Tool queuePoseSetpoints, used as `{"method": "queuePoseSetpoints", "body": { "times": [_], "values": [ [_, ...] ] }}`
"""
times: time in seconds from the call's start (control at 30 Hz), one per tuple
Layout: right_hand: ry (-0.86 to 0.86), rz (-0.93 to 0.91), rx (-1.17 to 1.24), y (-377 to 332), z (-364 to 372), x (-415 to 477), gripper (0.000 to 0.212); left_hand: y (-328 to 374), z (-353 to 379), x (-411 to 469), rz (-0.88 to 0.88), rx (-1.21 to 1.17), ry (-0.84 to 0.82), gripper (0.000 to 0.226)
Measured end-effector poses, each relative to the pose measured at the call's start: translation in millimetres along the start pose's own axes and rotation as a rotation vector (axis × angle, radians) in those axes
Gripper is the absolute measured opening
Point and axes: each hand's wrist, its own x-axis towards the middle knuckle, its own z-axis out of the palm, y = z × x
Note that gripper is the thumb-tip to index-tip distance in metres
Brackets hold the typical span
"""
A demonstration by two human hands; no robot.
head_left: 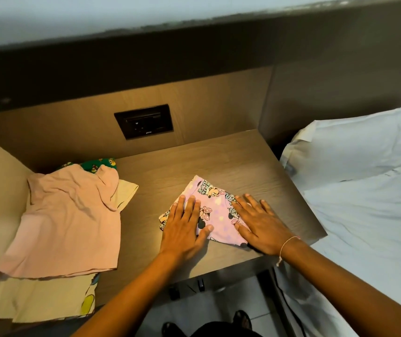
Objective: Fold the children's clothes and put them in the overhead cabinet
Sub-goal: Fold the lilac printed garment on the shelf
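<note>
A small purple garment with a cartoon mouse print (215,210) lies folded on the wooden bedside table (218,166). My left hand (184,227) lies flat on its left part, fingers spread. Flat on its right edge rests my right hand (260,227), which has a thin string bracelet at the wrist. Neither hand grips the cloth. To the left, a pink top (70,227) lies spread over a pale yellow garment (48,300), with a green printed piece (99,164) peeking out behind them.
A dark socket panel (143,124) is set in the wooden back wall. A bed with a white pillow (355,149) and sheet (364,239) borders the table on the right. Tiled floor and my feet (242,319) show below the table's front edge.
</note>
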Motion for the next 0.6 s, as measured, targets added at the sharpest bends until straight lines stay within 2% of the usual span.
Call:
{"method": "queuePoseSetpoints", "body": {
  "times": [0.1,0.2,0.27,0.33,0.43,0.5,0.6],
  "values": [
    [-0.009,0.046,0.021,-13.2,-4.2,-10.4,0.086,-19.0,-13.3,17.5,0.177,0.049,-0.061,0.08],
    [0.087,0.031,0.045,-39.7,-0.2,-36.8,0.076,-45.5,-40.0,47.2,0.349,0.143,-0.163,0.078],
    [0.142,-0.023,0.079,-57.5,6.8,-52.8,0.071,-53.6,-53.5,59.3,0.399,0.208,-0.155,0.079],
    [0.18,-0.067,0.135,-66.0,12.2,-60.9,0.068,-50.5,-62.4,54.7,0.421,0.201,-0.123,0.076],
    [0.246,-0.11,0.215,-58.5,15.4,-64.5,0.066,-44.1,-69.6,17.1,0.374,-0.042,-0.106,0.06],
    [0.243,-0.166,0.197,-52.9,18.5,-65.9,0.074,-45.4,-65.5,-14.9,0.345,-0.184,-0.143,0.062],
    [0.156,-0.24,0.071,-52.5,31.3,-61.0,0.081,-48.1,-45.8,-48.3,0.361,-0.189,-0.233,0.073]
  ]
}}
